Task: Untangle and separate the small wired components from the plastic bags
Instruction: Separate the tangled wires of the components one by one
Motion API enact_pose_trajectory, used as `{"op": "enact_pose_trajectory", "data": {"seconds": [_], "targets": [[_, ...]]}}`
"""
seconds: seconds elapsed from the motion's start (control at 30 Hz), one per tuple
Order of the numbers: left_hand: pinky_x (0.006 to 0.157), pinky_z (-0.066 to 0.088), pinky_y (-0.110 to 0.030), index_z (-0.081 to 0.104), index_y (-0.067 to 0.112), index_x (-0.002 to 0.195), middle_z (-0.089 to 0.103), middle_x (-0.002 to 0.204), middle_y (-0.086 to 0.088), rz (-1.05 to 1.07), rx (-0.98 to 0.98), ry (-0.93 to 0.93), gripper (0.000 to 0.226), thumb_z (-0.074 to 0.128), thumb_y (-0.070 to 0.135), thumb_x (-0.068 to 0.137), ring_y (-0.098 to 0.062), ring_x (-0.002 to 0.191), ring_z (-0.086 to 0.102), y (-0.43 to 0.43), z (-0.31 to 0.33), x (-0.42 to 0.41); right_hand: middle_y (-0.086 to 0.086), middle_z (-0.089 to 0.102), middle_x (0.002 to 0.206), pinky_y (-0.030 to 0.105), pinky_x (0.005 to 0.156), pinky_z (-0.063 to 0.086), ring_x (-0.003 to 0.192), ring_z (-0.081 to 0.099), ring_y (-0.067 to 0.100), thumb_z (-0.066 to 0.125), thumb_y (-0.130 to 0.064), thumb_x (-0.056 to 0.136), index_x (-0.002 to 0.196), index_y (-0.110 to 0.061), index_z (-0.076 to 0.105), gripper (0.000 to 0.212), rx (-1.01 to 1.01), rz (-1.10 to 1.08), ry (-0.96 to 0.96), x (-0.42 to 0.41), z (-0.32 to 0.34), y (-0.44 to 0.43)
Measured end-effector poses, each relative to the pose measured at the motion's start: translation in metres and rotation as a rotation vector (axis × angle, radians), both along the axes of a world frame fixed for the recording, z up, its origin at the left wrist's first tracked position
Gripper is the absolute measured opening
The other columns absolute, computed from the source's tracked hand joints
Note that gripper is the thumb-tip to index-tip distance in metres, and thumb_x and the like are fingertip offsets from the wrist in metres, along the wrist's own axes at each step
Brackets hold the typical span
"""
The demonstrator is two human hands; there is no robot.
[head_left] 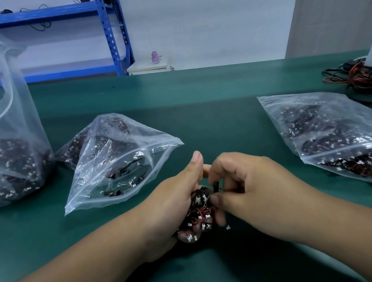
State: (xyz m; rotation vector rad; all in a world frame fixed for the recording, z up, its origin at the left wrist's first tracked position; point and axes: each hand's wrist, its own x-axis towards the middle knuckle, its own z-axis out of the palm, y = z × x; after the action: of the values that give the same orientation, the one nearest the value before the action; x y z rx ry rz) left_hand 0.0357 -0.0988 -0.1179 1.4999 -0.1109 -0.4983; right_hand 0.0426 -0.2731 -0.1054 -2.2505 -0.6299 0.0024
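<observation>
Not very far along, I'd say. The person is only picking through one handful and loads is waiting.

The clear zip-top plastic bag [117, 164] slumping in the middle of the dark green bench [197, 92] is looking partly emptied. A few loose wired bits are lying near its mouth and denser packs are sitting in its back corner. The tall clear plastic bag [3, 141] standing just left of the middle bag is bulging with the same stuff at the bottom. The flat clear plastic bag [335, 135] lying well off to the right of it is looking just as stuffed. I'm not spotting any sorted pile of freed pieces, so where the finished ones are going, I can't tell.

The action is happening just in front of the middle bag's mouth, on the person's side. The left hand [176, 203] is cupping a tangled clump of small black components with red-and-black wires and white plugs [199, 212], with its fingers curling round it and its thumb sticking up. The right hand [244, 180] is pinching one small black component [215, 185] between thumb and forefinger, right at the top of the clump. That piece is sitting against the tangle. I'm guessing its wire is running down into the mess, but it's too small to say.

I can't tell if the hands are resting on the bench or hovering.
</observation>
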Motion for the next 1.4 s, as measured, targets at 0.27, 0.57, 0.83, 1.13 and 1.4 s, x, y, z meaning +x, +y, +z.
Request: {"op": "enact_pose_trajectory", "data": {"seconds": [0.27,0.57,0.83,1.13,1.4], "targets": [[0.038,0.017,-0.013,0.064,0.013,0.112,0.051,0.064,-0.007,0.002,-0.179,0.148,0.05,0.054,0.055,0.088,-0.013,0.046,0.027,0.008,0.002,0.008,-0.012,0.054,0.051,0.016,0.043,0.033,0.044,0.039,0.002,0.072,-0.013,0.088,0.07,-0.019,0.064,0.02,0.257,-0.148,0.096,0.008,0.008,-0.004],[0.034,0.02,-0.012,0.066,0.017,0.079,0.049,0.063,-0.004,-0.043,-0.265,0.188,0.023,0.06,0.038,0.085,-0.011,0.046,0.028,0.011,0.002,0.011,0.0,0.047,0.054,0.02,0.04,0.025,0.042,0.031,0.011,0.066,-0.013,0.093,0.069,-0.02,0.064,0.025,0.59,-0.191,0.389,0.011,0.018,-0.007],[0.037,0.02,-0.012,0.062,0.017,0.076,0.051,0.067,-0.004,-0.074,-0.258,0.151,0.009,0.061,0.023,0.082,-0.011,0.045,0.03,0.013,-0.003,0.015,0.001,0.045,0.056,0.02,0.04,0.025,0.042,0.031,0.012,0.065,-0.014,0.092,0.071,-0.018,0.063,0.021,0.659,-0.248,0.392,0.016,0.017,-0.011],[0.038,0.023,-0.013,0.063,0.019,0.074,0.055,0.07,-0.004,-0.065,-0.264,0.148,0.007,0.065,0.026,0.075,-0.012,0.046,0.031,0.012,-0.009,0.021,0.011,0.061,0.068,0.024,0.039,0.034,0.049,0.052,0.013,0.064,-0.012,0.094,0.075,-0.019,0.063,0.02,0.658,-0.328,0.327,0.019,0.016,-0.012],[0.036,0.024,-0.013,0.057,0.018,0.075,0.054,0.07,-0.005,-0.04,-0.242,0.153,0.02,0.05,0.012,0.094,-0.011,0.045,0.032,0.012,-0.002,0.013,0.007,0.075,0.08,0.024,0.038,0.037,0.045,0.054,0.013,0.061,-0.008,0.096,0.081,-0.016,0.061,0.017,0.699,-0.255,0.296,0.016,0.016,-0.01]]}}
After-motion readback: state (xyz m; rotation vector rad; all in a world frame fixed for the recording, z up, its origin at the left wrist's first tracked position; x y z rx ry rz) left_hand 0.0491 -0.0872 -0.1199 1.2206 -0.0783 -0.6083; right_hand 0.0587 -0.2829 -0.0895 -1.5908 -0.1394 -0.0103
